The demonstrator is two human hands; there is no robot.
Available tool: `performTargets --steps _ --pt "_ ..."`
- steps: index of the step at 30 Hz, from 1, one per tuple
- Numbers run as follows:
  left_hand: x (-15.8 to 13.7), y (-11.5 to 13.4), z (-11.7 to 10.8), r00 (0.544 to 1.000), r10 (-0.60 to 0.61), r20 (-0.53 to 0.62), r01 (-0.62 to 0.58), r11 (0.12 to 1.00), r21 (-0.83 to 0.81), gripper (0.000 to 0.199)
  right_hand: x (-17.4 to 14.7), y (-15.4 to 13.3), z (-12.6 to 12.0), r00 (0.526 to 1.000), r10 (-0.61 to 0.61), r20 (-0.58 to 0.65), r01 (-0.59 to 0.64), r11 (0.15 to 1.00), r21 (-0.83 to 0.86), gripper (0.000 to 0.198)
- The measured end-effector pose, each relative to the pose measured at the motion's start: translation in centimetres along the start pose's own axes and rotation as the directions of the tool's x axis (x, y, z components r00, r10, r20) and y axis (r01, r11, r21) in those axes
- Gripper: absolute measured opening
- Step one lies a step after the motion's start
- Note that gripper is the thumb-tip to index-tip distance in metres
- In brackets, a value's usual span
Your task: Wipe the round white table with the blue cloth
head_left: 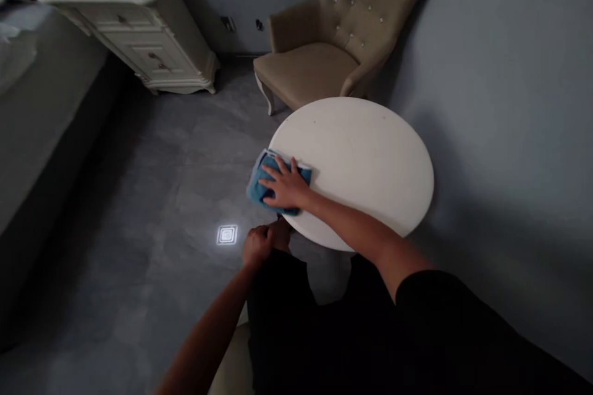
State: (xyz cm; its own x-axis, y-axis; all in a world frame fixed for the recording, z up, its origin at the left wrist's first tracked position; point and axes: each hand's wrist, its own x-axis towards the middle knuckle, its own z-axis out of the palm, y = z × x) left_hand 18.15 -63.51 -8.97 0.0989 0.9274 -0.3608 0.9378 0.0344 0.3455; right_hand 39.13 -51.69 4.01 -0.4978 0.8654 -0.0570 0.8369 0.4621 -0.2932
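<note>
A blue cloth (256, 188) with a paler edge lies folded over the left rim of the round white table (365, 166), part of it sticking out past the edge. My right hand (288, 187) lies on top of this cloth with its fingers spread and presses it against the tabletop. Lower and to the left, my left hand (258, 245) rests by my knee, apart from both cloth and table. Its fingers look curled in, partly hidden, and nothing shows in them.
Behind the table stands a tan tufted armchair (308, 68), close to its far edge. A white cabinet (152, 37) is against the back wall, and a bed (46, 74) runs along the left. On the grey floor (185, 173), a bright square (227, 234) glows.
</note>
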Motion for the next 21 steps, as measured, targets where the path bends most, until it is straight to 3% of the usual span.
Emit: performTargets --steps 3,6,8,10,12,15,18,21 --pt "-0.6 0.4 0.0 1.0 -0.003 -0.012 0.004 0.999 0.047 0.047 -11.6 -1.5 1.2 0.998 0.013 0.057 -0.015 0.999 0.039 0.074" --pt "-1.0 0.6 0.3 0.999 0.016 -0.028 -0.014 0.999 0.043 0.049 -22.4 -0.4 2.3 0.984 0.159 0.081 -0.162 0.986 0.038 0.077" --pt "-1.1 0.7 0.5 0.999 0.016 -0.039 -0.014 0.999 0.039 0.048 -28.0 1.7 2.9 0.944 0.326 0.045 -0.326 0.945 -0.005 0.079" --pt "-1.1 0.8 0.7 0.999 0.013 -0.046 -0.011 0.999 0.039 0.046 -31.9 4.6 3.2 0.861 0.507 -0.039 -0.508 0.859 -0.057 0.081" --pt "-1.0 0.8 0.8 0.999 0.017 -0.046 -0.016 0.999 0.033 0.046 -34.0 8.4 3.0 0.739 0.656 -0.152 -0.67 0.739 -0.072 0.082" --pt "-0.7 0.9 0.7 0.999 0.035 -0.031 -0.034 0.999 0.023 0.047 -34.4 15.3 1.3 0.573 0.774 -0.271 -0.808 0.588 -0.029 0.085" --pt "-0.3 0.6 0.8 0.998 0.062 -0.025 -0.061 0.998 0.016 0.046 -32.0 23.0 -1.5 0.465 0.836 -0.291 -0.869 0.493 0.028 0.088" --pt "0.2 -0.1 1.0 0.998 0.058 -0.026 -0.058 0.998 -0.016 0.046 -27.2 30.3 -5.0 0.382 0.887 -0.261 -0.903 0.418 0.098 0.089"
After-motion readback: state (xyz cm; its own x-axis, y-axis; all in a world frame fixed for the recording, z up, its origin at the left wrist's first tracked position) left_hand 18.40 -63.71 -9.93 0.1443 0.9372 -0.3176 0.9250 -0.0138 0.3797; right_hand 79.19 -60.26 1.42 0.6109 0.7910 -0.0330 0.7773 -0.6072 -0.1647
